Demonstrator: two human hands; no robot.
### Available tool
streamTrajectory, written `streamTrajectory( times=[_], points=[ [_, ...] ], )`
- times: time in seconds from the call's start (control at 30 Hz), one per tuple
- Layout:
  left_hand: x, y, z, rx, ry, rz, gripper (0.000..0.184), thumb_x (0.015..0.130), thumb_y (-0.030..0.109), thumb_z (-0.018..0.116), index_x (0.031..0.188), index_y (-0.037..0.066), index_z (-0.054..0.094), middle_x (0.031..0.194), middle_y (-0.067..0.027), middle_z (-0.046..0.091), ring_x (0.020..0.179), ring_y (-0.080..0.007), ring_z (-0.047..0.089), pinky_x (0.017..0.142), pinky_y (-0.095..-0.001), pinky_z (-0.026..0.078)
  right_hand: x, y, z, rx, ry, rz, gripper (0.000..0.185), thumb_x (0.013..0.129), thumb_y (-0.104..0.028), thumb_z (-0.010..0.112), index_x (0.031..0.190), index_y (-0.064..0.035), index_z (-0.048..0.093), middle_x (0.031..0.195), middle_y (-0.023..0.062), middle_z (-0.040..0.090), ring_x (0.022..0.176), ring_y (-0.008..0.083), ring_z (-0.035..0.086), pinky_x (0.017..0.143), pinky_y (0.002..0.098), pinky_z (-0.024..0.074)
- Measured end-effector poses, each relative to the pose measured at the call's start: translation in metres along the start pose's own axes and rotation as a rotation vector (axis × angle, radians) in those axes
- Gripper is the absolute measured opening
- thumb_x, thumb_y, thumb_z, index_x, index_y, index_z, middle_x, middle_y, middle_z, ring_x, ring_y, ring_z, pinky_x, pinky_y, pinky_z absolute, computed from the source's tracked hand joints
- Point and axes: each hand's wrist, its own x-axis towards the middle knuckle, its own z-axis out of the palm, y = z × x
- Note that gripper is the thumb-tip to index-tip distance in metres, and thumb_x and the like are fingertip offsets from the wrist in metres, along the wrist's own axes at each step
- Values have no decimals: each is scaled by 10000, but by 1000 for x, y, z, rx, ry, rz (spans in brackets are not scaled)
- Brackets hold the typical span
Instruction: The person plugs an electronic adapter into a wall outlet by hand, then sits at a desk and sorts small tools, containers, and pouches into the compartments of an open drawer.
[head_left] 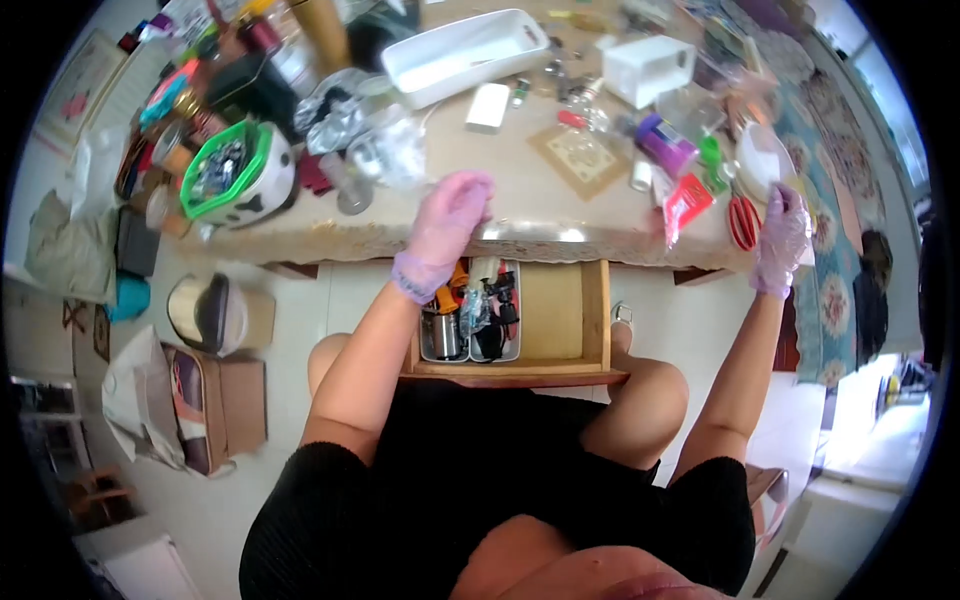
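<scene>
Thin, see-through lilac gloves cover both hands. Over the front part of the table is my left hand [455,215], its fingers curled inward; what they hold, if anything, is hidden. At the table's right end, my right hand [783,240] has its fingers bent together, and I cannot make out anything in them. Red-handled scissors [743,222] lie just left of the right hand, with a white bowl [762,160] behind it. A red and white packet [688,205] sits farther left. Below my left hand, a wooden drawer [555,300] stands pulled out, with white trays of small tools in its left half.
A green-rimmed tub [190,205] of small dark items stands at the table's left end. Farther back are a long white bin [465,55], a white open box [648,70] and a purple container [665,143]. Bags and a cardboard box [240,410] are on the floor, left.
</scene>
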Motion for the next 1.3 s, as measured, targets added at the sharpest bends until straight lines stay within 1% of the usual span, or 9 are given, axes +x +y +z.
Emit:
streamTrajectory(
  times=[0.13,0.2,0.37,0.63,0.77,0.93,1.0,1.13,1.3],
  points=[
    [0,6,3,-119,68,-8,258,984,157,527,1207,31,555,1094,-37,599,967,-118,581,845,-272,501,-16,-198,9,253,-548,-180,294,876,-279,621,1041,-42,671,1011,170,680,954,328,642,863,404,488],
    [-2,13,4,-154,121,-13,269,977,152,534,1212,23,549,1093,-42,596,970,-117,579,830,-265,502,-21,-231,65,254,-580,-443,399,835,-331,682,1090,-27,638,1027,186,671,966,350,639,872,401,489],
    [-7,20,-14,-207,127,-28,252,975,195,561,1186,58,571,1038,-37,602,905,-107,585,797,-249,501,-19,-297,153,-31,-900,-483,655,688,-480,779,1106,-5,611,1099,201,650,1059,338,612,919,399,470],
    [-9,29,-28,-315,119,19,276,978,243,569,1174,48,574,1094,-44,592,976,-131,581,845,-271,496,-32,-309,154,-91,-677,-611,690,582,-499,803,1017,-16,573,1224,178,570,1178,332,501,1076,481,285],
    [-10,29,-22,-315,110,-15,348,980,244,566,1265,50,519,1164,-46,562,1049,-137,559,907,-277,475,-58,-290,125,361,-203,-881,549,592,-281,856,926,-28,501,1240,198,539,1134,388,512,1045,499,336],
    [-25,59,3,-399,-267,149,499,973,210,581,1406,69,378,1276,-58,528,1158,-137,518,1025,-310,411,-88,-292,70,606,-130,-1046,519,595,-158,847,928,-73,457,1254,187,540,1114,387,540,985,482,414],
    [-30,53,8,-399,-241,132,469,965,153,587,1386,67,401,1286,-70,542,1169,-136,526,1015,-309,425,-95,-292,54,605,-91,-1102,560,568,-184,864,945,-85,461,1308,174,521,1174,379,514,997,475,411],
    [-29,45,9,-147,-134,271,416,950,70,584,1338,50,436,1209,-81,605,1115,-147,575,979,-288,459,-92,-274,23,624,-200,-768,575,586,-169,862,1033,-94,509,1402,154,459,1248,374,458,1021,471,403],
    [-23,38,1,-124,-69,354,378,934,55,601,1289,34,474,1152,-104,635,1072,-189,609,945,-319,499,-87,-245,74,491,-340,-682,164,818,-68,659,976,-57,617,1063,138,664,1005,325,621,885,421,485]
  ],
)
